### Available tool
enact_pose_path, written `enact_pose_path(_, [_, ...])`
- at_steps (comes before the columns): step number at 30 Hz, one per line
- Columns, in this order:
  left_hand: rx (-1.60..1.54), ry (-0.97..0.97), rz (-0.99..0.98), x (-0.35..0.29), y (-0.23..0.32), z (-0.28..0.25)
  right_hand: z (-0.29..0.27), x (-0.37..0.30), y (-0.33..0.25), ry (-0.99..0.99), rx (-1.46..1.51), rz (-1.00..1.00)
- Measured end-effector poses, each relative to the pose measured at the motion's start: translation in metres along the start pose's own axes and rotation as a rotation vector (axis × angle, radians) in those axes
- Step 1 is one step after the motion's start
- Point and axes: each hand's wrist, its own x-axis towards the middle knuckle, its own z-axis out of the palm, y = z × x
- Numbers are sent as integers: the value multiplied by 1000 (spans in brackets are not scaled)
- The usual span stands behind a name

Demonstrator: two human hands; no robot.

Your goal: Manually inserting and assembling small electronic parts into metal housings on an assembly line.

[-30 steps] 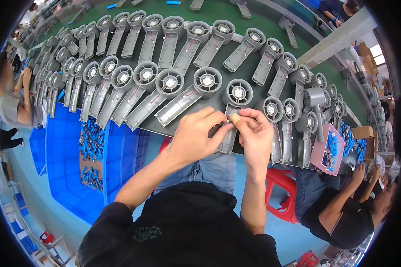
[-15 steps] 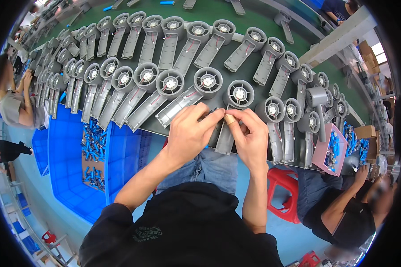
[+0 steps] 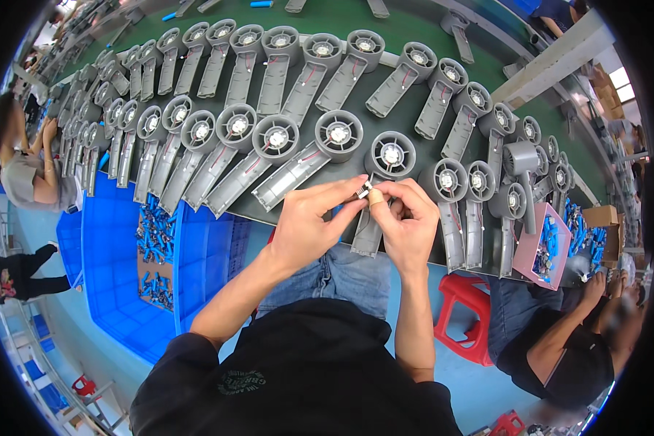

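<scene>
My left hand [image 3: 320,218] pinches a small black-and-white part [image 3: 364,190] between thumb and fingertips. My right hand [image 3: 408,225] meets it there, thumb and fingers closed together against the part's right side. What the right fingertips hold is hidden. Just beyond them lies a grey handheld fan housing [image 3: 392,155] with a round ringed head, its open handle [image 3: 367,236] running toward me beneath my hands. A thin lead appears between the head and my fingertips. A bit of blue shows behind my left fingers, too covered to name.
Rows of similar grey fan housings [image 3: 276,139] cover the bench on both sides. A pink bin [image 3: 534,251] with blue cells stands at right. Blue crates [image 3: 116,291] are at lower left. A red stool [image 3: 463,320] and a co-worker [image 3: 567,349] are at right.
My left fingers have turned and spread slightly, so the black-and-white part now shows between the hands. The right hand has barely moved.
</scene>
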Motion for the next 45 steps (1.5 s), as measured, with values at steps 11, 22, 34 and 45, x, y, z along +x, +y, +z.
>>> enact_pose_path(11, [107, -44, 230, -1, -14, -1, -4, 5, -1, -73, 120, 153])
enact_pose_path(22, [82, -70, 185, 2, -11, -6, -2, 6, -6, -58, -2, 55])
enact_pose_path(34, [80, -109, 169, 2, -11, -6, 2, 8, 10, 6, -247, -337])
enact_pose_path(45, [44, -217, 206, 12, -13, -16, -1, 8, 15, -23, -256, -402])
